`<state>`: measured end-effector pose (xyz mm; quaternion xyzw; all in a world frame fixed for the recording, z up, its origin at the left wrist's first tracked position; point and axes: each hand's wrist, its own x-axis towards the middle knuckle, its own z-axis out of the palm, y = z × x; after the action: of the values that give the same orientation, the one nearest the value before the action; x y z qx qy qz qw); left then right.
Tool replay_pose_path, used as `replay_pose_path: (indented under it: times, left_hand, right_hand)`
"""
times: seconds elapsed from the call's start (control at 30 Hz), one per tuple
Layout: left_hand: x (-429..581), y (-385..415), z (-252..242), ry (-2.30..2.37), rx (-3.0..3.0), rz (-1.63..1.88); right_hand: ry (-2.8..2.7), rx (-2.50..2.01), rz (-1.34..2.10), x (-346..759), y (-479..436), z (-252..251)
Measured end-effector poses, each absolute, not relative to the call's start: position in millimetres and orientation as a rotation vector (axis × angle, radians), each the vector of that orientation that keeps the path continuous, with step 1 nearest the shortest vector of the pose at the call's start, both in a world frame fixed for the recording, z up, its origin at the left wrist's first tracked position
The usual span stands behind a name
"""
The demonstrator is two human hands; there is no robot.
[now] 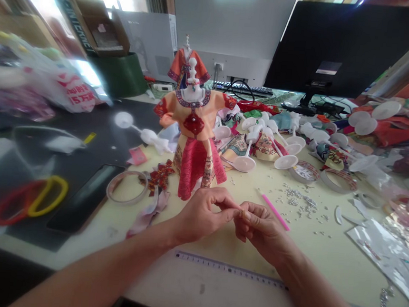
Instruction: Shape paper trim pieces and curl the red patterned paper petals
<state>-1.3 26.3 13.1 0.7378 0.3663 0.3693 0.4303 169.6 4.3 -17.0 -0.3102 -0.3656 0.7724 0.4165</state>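
Over the pale tabletop, my left hand (208,211) and my right hand (260,225) meet with thumbs and fingertips pinched together. Whatever lies between the fingertips is too small to name. Just behind my hands stands a doll-sized dress form (193,116) in a peach top with a red flower patch and a pink skirt. A pink pencil-like stick (274,211) lies close to my right hand. Beyond it, small silvery beads (302,200) are scattered. A ruler (230,269) lies on the table below my hands.
Scissors with red and yellow handles (48,197) and a dark phone (86,198) lie at left. Nearby is a tape ring (127,187). White stands and dressed forms (250,148) pile up behind, before two monitors (233,27). A plastic packet (388,260) lies at right.
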Motion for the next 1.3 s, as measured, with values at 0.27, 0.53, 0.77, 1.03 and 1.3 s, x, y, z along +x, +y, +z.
replay_pose_path:
  times: [0.27,0.53,0.77,1.03,1.3]
  left_hand:
    - [-2.2,25.5,14.6,0.885,1.862,0.937]
    - [-1.4,25.2,12.6,0.881,1.93,0.981]
    - [3.5,20.1,6.0,0.849,2.113,1.255]
    - [4.4,16.6,1.0,0.835,2.396,1.428]
    - [3.4,17.2,0.2,0.864,2.458,1.417]
  right_hand:
    - [-0.913,-0.796,1.938,170.9,3.3,-16.7]
    - [-0.918,-0.779,1.942,170.7,2.8,-16.3]
    - [-0.76,-0.726,1.946,170.2,5.2,-16.2]
    - [-0.747,-0.695,1.958,168.0,3.7,-17.6]
    - [-0.793,-0.753,1.917,167.0,1.9,-18.1]
